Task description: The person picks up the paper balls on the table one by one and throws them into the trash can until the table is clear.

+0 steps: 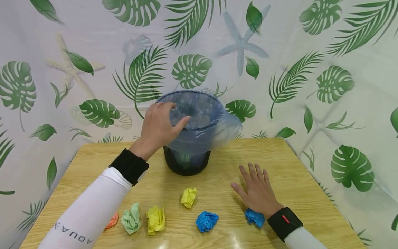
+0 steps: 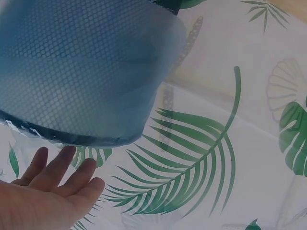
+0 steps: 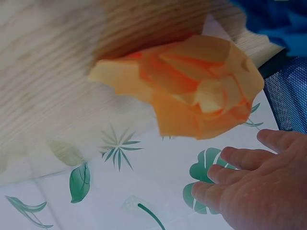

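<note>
A black mesh wastebasket (image 1: 186, 165) stands towards the back of the table, with a translucent blue plastic bag (image 1: 199, 138) draped over its rim and down its sides. At the rim's left side is my left hand (image 1: 161, 124), thumb and fingers spread apart and nothing in them; in the left wrist view the fingers show beside the bagged rim. My right hand (image 1: 259, 193) hovers palm down over the table's right part, fingers extended, holding nothing. Beside its wrist lies a crumpled blue paper ball (image 1: 255, 218). An orange crumpled paper (image 3: 206, 91) appears in the right wrist view.
Along the table's front lie another blue paper ball (image 1: 207, 221), two yellow ones (image 1: 188, 197), a pale green one (image 1: 131, 219) and an orange-red one (image 1: 112, 220), partly hidden by the left sleeve. A leaf-patterned sheet (image 1: 199, 41) hangs behind the table (image 1: 236, 155).
</note>
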### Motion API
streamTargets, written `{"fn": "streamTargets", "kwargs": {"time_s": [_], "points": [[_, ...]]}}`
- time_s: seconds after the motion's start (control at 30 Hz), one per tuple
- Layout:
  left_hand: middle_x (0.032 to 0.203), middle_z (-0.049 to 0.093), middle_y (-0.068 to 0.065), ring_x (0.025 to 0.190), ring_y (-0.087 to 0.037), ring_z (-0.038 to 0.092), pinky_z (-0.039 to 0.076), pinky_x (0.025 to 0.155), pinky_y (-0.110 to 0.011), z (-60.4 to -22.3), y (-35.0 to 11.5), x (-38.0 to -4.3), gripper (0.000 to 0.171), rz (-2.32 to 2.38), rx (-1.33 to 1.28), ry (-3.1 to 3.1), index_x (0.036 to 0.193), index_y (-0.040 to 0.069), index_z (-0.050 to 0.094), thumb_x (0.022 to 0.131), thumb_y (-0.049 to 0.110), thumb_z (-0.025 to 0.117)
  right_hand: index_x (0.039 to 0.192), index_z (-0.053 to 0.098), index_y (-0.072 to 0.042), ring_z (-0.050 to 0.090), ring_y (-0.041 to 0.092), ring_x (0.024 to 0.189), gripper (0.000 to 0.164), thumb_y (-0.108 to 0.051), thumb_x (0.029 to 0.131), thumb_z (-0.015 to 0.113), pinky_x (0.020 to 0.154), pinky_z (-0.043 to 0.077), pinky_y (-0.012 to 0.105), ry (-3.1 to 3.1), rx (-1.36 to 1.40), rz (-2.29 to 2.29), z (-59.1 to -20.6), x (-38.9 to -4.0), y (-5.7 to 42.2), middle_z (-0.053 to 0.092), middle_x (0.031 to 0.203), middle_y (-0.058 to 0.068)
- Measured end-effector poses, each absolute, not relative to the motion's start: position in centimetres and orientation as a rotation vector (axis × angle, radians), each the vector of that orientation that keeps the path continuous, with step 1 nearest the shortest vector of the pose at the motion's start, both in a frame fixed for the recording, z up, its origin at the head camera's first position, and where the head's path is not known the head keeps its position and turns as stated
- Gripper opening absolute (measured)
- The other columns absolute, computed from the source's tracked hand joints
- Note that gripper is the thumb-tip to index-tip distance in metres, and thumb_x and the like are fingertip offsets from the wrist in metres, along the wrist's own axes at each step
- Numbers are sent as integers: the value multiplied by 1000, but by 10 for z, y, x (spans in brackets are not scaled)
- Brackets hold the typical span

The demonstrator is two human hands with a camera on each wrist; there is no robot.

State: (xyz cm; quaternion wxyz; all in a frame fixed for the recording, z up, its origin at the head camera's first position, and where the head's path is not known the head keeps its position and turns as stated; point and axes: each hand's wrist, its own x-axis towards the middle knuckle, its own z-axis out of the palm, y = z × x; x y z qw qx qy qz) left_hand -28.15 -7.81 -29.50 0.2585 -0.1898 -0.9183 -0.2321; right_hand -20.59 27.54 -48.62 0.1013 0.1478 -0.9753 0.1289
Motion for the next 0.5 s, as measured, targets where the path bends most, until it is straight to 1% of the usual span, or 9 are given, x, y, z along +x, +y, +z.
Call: {"fn": "streamTargets", "kwargs": {"time_s": [0.07,0.17,0.27,0.3,0.4,0.5], "points": [[129,64,-20,129,-39,51,35,117,-52,-297,-81,-280,64,-623,-528,-2471,136,-1,59,99,51,65,160,36,-7,15,53,151,78,-61,104,45,122,6,68,-2885,434,380,-486,-206,275,27,162,32],[141,56,-24,140,-42,42,26,123,-53,-303,-86,-276,71,-622,-528,-2466,142,-3,53,99,53,63,160,36,-7,14,53,152,78,-61,104,45,122,5,68,-2892,432,388,-486,-207,274,27,162,32],[155,41,-27,150,-44,28,13,128,-51,-311,-92,-273,82,-635,-511,-2495,152,-4,42,100,57,59,159,37,-6,14,53,151,78,-61,104,46,122,6,69,-2889,429,395,-486,-206,274,28,161,32],[159,36,-28,151,-44,25,10,129,-50,-315,-94,-272,85,-643,-503,-2506,154,-4,38,100,58,58,159,38,-6,14,53,151,78,-61,105,46,122,6,69,-2886,430,397,-487,-206,274,28,161,32],[164,25,-27,154,-42,19,6,129,-50,-323,-100,-269,94,-660,-470,-2539,160,-4,26,100,62,55,159,38,-6,16,53,151,77,-61,105,46,122,7,69,-2880,431,388,-487,-207,273,29,161,32],[166,20,-26,155,-41,17,5,128,-52,-332,-108,-266,101,-647,-436,-2568,162,-3,17,98,67,52,159,38,-6,16,53,151,78,-61,105,45,122,7,69,-2882,434,381,-486,-207,272,29,161,32]]}}
